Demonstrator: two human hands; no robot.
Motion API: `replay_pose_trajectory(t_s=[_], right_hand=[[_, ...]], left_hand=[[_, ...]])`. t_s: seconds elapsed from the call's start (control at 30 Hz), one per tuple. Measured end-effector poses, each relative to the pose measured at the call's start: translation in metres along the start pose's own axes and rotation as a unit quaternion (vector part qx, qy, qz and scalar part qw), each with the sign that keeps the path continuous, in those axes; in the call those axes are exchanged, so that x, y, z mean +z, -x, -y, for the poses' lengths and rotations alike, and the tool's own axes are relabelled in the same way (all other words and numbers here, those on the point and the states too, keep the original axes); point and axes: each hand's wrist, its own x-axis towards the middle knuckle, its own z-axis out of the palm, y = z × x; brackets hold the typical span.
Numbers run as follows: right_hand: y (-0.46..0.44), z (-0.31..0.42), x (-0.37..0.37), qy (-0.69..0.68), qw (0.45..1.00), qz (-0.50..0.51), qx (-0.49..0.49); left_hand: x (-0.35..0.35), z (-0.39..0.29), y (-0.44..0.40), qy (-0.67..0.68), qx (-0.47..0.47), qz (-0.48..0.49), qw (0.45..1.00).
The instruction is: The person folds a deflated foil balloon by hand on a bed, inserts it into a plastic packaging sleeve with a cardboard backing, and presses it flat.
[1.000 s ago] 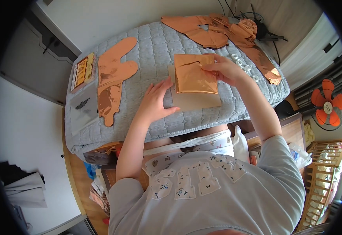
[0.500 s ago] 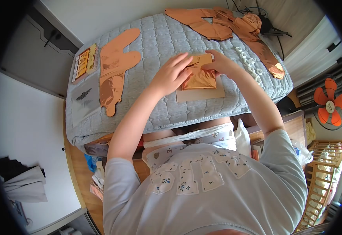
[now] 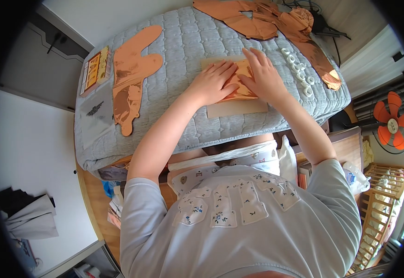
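A folded sheet of shiny copper-coloured foil, perhaps a flattened foil balloon, lies on a beige card on the bed. My left hand rests flat over the foil's left side with its fingers outstretched. On the right side, my right hand is spread, its thumb over the foil and its fingers along the far right edge. Both palms hide parts of the foil. Left of them lies a flat copper foil balloon; a larger crumpled foil piece is at the far right.
Several white ribbon or tape rolls lie right of my hands. A patterned box and a clear plastic bag are at the bed's left edge. A fan stands right of the quilted mattress.
Both hands have come down flat on the foil. My right hand has gone from gripping its far right corner to lying spread along that side. The view has shifted slightly.
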Motion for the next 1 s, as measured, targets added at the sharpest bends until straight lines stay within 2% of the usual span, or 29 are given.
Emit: replay_pose_trajectory(t_s=[0.03, 0.07, 0.13, 0.27, 0.33, 0.53, 0.73, 1.0], right_hand=[[0.004, -0.001, 0.0, 0.056, 0.995, -0.02, -0.076], [0.006, -0.005, 0.002, 0.055, 0.995, -0.018, -0.075], [0.011, -0.011, 0.005, 0.058, 0.988, 0.083, -0.114], [0.014, -0.02, 0.003, 0.035, 0.987, 0.125, -0.094], [0.016, -0.028, 0.005, 0.061, 0.982, 0.131, -0.123], [0.012, -0.035, -0.009, 0.056, 0.969, 0.194, -0.142], [0.006, -0.054, -0.01, 0.059, 0.956, 0.223, -0.183], [-0.001, -0.054, -0.016, 0.064, 0.957, 0.239, -0.151]], left_hand=[[-0.001, -0.001, -0.001, 0.004, 0.0, -0.001, 1.0], [-0.003, -0.002, -0.001, 0.005, -0.001, 0.001, 1.0], [-0.003, -0.004, 0.0, -0.041, 0.005, 0.0, 0.999], [0.003, -0.006, 0.002, -0.061, 0.003, -0.015, 0.998], [0.006, -0.006, 0.002, -0.04, 0.01, -0.041, 0.998], [0.007, -0.004, 0.005, -0.083, 0.037, -0.019, 0.996], [0.003, -0.006, 0.004, -0.052, 0.023, 0.026, 0.998], [0.002, -0.01, 0.003, -0.079, 0.022, 0.029, 0.996]])
